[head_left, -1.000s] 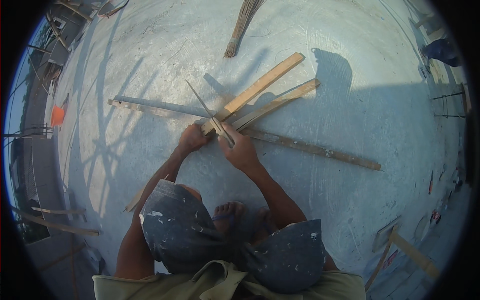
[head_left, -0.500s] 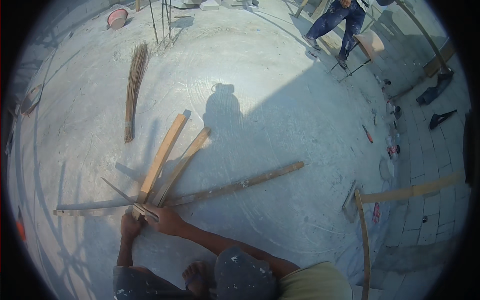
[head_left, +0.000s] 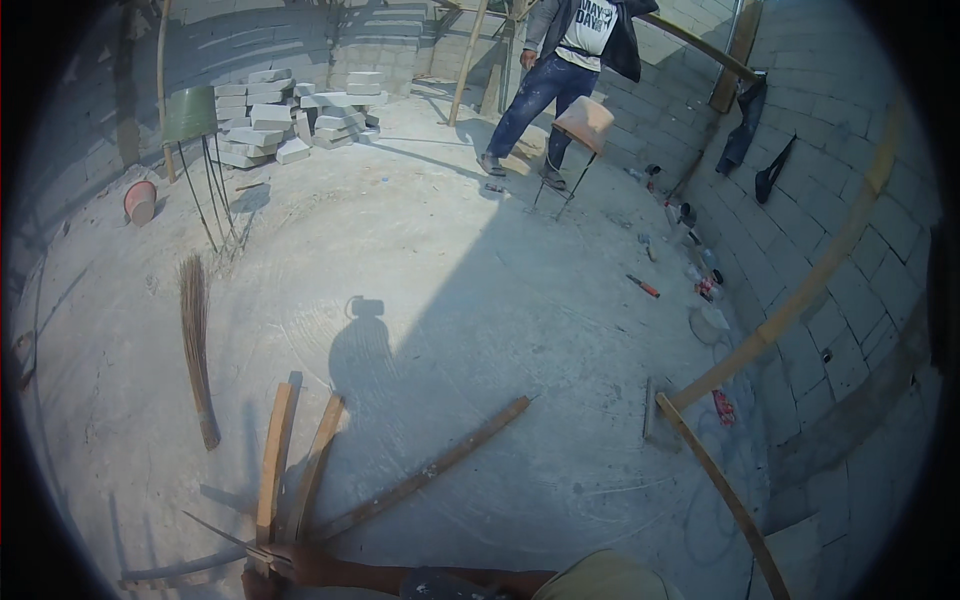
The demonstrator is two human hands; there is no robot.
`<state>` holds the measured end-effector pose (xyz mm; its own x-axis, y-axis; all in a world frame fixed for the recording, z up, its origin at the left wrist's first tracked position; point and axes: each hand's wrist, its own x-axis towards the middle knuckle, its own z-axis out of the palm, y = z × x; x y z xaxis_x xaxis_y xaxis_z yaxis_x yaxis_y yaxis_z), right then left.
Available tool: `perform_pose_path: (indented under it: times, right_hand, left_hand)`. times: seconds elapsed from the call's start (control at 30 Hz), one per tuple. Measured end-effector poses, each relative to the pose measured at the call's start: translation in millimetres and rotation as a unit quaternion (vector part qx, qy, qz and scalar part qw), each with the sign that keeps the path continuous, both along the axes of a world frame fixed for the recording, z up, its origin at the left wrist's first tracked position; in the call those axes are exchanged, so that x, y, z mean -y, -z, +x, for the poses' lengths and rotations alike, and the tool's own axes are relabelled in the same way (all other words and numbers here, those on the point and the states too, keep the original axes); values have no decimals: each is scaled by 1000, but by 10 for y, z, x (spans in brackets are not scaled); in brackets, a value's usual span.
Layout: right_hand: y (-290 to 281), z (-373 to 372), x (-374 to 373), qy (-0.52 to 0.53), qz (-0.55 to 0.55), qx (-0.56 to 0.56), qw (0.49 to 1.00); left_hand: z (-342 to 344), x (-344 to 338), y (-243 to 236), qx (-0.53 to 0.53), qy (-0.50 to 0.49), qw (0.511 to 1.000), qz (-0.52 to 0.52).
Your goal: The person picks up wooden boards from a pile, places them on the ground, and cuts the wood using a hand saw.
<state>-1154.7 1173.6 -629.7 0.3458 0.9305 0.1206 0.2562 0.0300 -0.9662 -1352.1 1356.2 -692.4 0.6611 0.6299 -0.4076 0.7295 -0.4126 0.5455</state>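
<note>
My right hand (head_left: 303, 564) is closed around the handle of a hand saw (head_left: 222, 534), whose thin, tapering blade shows nearly edge-on and points up and left. The blade lies across the near end of a squared wooden batten (head_left: 276, 455). My left hand (head_left: 258, 584), partly cut off by the lower edge, is closed on that batten's near end, just below the saw. To the right lies a second, shorter batten (head_left: 318, 462). A long dark wooden strip (head_left: 430, 472) runs underneath, and another strip (head_left: 180, 576) reaches left from my hands.
A twig broom (head_left: 195, 350) lies at left. Farther back are a pink bucket (head_left: 140, 203), upright rods under a green bucket (head_left: 190, 115) and stacked grey blocks (head_left: 268, 118). A person (head_left: 570, 80) stands at the back. Leaning poles (head_left: 780, 325) and a red-handled tool (head_left: 643, 286) are at right.
The view has tilted up, so my hands and the battens sit lower in the picture and the far wall shows. Both hands keep their hold on the saw and the batten.
</note>
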Motion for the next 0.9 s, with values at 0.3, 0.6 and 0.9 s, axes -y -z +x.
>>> perform_pose_path:
  times: [0.3, 0.6, 0.9]
  right_hand:
    - [-237, 52, 1765, 8, -104, 10, 995]
    - [48, 250, 160, -19, 48, 3, 999]
    - [47, -112, 1457, -37, -114, 70, 990]
  left_hand:
    - [357, 88, -144, 79, -6, 996, 50]
    - [631, 172, -161, 98, 19, 994, 44]
    - [139, 161, -79, 103, -27, 991, 79]
